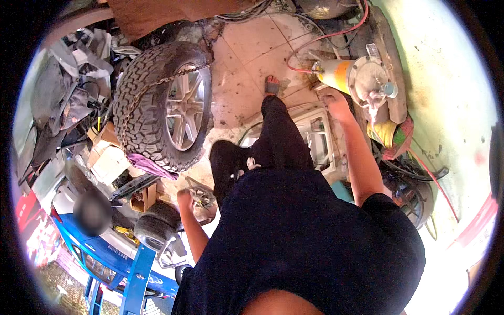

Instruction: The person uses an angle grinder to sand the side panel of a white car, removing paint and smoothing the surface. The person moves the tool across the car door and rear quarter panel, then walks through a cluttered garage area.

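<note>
My left hand is curled closed low on the left, beside a greyish metal part; nothing shows in it. Out to the right, my right hand has its fingers bent closed, and what they hold, if anything, is hidden. Just beyond it is a white tank with an orange band and a round bolted metal lid. A red hose runs to the tank's narrow end. Under my right forearm and behind my legs lies a pale, frame-like panel with openings.
A large knobbly tyre on a spoked rim stands left, a rusty chain draped over it. Cardboard, a purple cloth and a smaller tyre sit nearby. A blue post and blue vehicle are lower left.
</note>
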Available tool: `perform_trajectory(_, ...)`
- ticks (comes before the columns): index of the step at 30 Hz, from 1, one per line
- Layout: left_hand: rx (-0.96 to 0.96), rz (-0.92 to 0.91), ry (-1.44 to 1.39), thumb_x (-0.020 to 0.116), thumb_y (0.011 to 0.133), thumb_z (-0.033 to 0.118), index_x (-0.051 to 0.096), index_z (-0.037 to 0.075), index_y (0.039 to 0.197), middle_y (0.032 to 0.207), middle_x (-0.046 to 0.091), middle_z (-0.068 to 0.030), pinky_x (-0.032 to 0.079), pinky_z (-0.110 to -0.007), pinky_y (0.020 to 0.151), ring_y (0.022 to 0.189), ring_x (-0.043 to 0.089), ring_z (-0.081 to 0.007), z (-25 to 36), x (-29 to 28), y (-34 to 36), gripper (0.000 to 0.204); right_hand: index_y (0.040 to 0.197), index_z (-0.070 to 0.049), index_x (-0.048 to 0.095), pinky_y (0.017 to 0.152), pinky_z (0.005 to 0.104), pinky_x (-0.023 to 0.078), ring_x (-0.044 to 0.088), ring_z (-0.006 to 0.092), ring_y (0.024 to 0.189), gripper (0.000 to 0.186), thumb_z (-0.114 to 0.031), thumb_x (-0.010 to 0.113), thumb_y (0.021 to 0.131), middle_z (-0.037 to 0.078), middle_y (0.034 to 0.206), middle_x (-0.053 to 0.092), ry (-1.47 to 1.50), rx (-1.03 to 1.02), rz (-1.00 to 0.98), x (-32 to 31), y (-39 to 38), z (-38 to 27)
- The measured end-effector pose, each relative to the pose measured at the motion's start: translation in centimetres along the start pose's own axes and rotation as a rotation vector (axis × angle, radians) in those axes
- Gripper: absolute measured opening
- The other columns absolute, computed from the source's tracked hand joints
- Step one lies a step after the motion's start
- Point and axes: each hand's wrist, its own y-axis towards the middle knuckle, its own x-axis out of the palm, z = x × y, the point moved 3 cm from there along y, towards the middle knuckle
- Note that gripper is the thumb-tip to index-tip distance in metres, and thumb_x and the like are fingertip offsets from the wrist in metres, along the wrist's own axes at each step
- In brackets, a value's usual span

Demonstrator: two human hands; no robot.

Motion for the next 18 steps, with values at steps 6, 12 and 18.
perform_trajectory(6, 0.659, -0.510, 1.417, 0.055, 0.091, 0.014, 0.062, 0.007, 0.076, 0.068, 0.061, -0.0161, 0.050, -0.045, 0.047, 0.061, 0.067, -0.0273, -3.1, 1.5, -0.4, 0.018, 0.109, -0.001, 0.073, 0.082, 0.0370, 0.053, 0.070, 0.0254, 0.090, 0.027, -0.014, 0.062, 0.088, 0.017, 0.098, 0.075, 0.073, 0.183, 0.098, -6.6, 6.3, -6.7)
perform_trajectory(12, 0.238, -0.494, 0.859, 0.058, 0.090, 0.015, 0.064, 0.006, 0.077, 0.071, 0.064, -0.0155, 0.052, -0.045, 0.052, 0.064, 0.068, -0.0278, 1.8, 8.3, -1.3, 0.016, 0.118, -0.002, 0.072, 0.094, 0.0395, 0.053, 0.070, 0.0313, 0.105, 0.031, -0.018, 0.064, 0.093, 0.020, 0.115, 0.073, -0.244, 0.044, -0.003, -3.4, 13.4, -19.9)
perform_trajectory(18, 0.272, -0.529, 0.754, 0.062, 0.089, 0.017, 0.065, 0.006, 0.079, 0.073, 0.066, -0.0150, 0.054, -0.046, 0.057, 0.067, 0.069, -0.0283, 15.4, 16.0, 9.4, 0.015, 0.119, 0.000, 0.068, 0.095, 0.0422, 0.055, 0.070, 0.0348, 0.103, 0.035, -0.026, 0.062, 0.096, 0.023, 0.120, 0.069, -0.191, -0.026, -0.167, 1.8, 21.8, -36.2)
